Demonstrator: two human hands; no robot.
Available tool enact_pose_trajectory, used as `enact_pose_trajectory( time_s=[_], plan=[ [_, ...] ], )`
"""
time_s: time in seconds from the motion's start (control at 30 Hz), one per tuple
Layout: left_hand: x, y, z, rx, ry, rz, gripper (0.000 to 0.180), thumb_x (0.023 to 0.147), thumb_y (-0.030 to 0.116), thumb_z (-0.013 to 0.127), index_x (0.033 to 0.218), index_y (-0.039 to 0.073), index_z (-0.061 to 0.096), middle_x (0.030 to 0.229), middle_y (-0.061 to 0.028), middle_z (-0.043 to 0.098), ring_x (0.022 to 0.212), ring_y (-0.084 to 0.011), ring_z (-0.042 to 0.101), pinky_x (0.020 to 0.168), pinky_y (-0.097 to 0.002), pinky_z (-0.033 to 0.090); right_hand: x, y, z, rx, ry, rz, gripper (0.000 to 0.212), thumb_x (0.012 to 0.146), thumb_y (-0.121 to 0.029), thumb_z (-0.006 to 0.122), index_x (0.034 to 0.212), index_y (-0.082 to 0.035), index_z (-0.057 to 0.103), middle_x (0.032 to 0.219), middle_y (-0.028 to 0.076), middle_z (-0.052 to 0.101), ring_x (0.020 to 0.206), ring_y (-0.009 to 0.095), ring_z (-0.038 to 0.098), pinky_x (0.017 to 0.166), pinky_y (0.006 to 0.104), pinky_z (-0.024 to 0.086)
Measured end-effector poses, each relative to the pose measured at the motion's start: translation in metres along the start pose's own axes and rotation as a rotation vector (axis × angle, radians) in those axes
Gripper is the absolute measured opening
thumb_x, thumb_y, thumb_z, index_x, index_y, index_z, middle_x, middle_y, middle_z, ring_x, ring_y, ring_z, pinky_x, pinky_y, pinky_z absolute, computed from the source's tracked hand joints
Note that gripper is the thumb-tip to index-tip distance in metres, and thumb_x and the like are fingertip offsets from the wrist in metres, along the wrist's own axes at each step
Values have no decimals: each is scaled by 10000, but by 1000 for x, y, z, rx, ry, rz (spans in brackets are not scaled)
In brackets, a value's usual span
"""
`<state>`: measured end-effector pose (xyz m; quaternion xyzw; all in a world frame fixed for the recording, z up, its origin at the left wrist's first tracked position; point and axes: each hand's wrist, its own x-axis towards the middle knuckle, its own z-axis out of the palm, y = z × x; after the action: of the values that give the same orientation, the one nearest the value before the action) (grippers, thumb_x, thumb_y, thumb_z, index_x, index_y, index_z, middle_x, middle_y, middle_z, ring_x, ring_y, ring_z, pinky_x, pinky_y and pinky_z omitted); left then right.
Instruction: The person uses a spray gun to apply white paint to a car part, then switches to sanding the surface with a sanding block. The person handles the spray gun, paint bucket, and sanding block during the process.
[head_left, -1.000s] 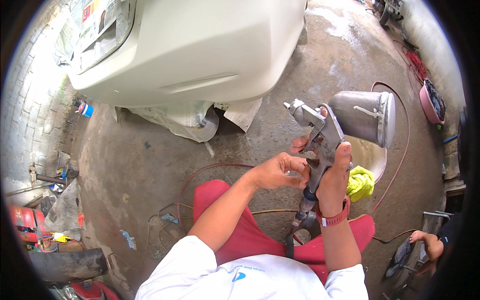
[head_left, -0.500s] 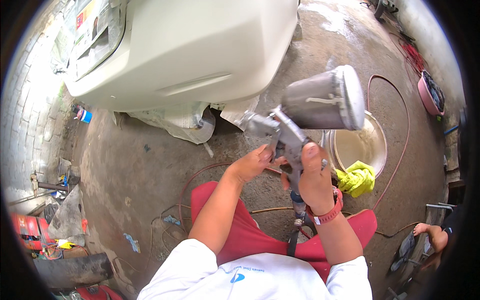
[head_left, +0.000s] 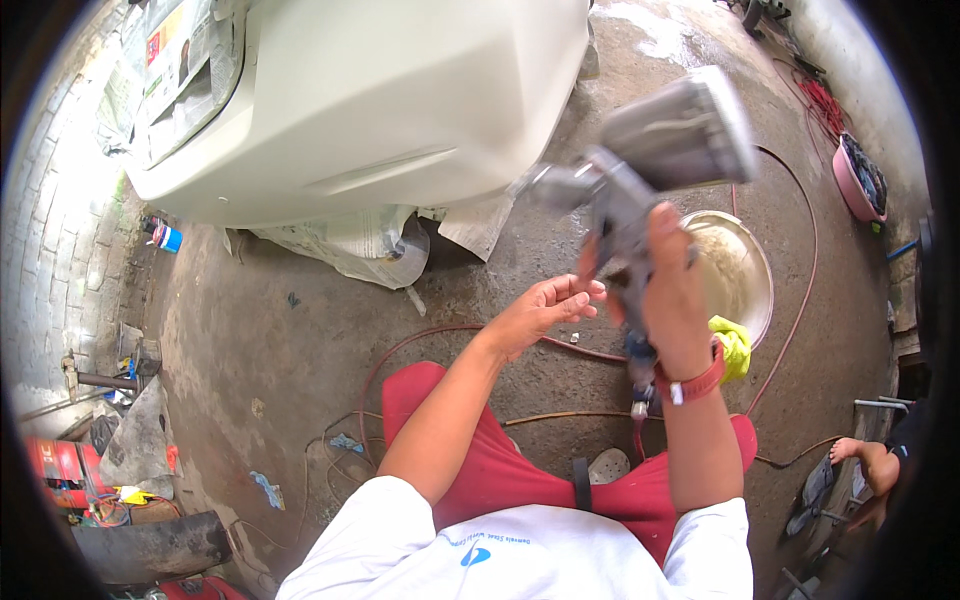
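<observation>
Grey spray gun point(head_left: 640, 165) being held up by right hand point(head_left: 672, 300), grip clenching its handle, long axis tilting up-right, cup uppermost. Left hand point(head_left: 545, 308) hovering released just left of handle, nearer hand for reaching it.

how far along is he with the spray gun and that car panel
Done: the car panel is masked with paper. In hand: the right hand grips the spray gun, blurred; the left hand is open beside it, apart. Left: the gun points away from the panel, and no spray shows.
</observation>
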<state>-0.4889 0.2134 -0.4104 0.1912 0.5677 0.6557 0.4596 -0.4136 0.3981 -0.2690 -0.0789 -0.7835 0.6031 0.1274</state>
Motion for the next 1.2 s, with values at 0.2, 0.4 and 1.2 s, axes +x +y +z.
enact_pose_trajectory(
  time_s=[0.2, 0.4, 1.2],
  plan=[
    [-2, 2, 1, -43, -33, 44, 507, 1104, 400, 711, 1495, 85, 642, 1481, -62, 690, 1284, -161, 661, 1116, -361, 485, 31, -8, -38, 278, 593, -111, 767, 1171, -667, 341, 1478, -18, 611, 1154, 159, 818, 859, 178, 773, 482, 248, 471],
    [-5, 5, 2, -40, -32, 44, 520, 1095, 398, 721, 1503, 86, 637, 1484, -59, 690, 1294, -168, 659, 1126, -379, 481, 34, -23, -57, 318, 686, -175, 717, 1163, -636, 422, 1353, 13, 657, 1079, 173, 821, 965, 210, 799, 488, 260, 491],
    [10, -26, 3, -261, -43, 111, 544, 1062, 316, 795, 1505, 67, 601, 1453, -42, 683, 1299, -132, 633, 1067, -355, 542, -15, -61, 49, 342, -357, -102, 506, 1145, -392, 622, 1379, 50, 697, 1081, 203, 787, 958, 238, 756, 907, 386, 583]
  ],
)
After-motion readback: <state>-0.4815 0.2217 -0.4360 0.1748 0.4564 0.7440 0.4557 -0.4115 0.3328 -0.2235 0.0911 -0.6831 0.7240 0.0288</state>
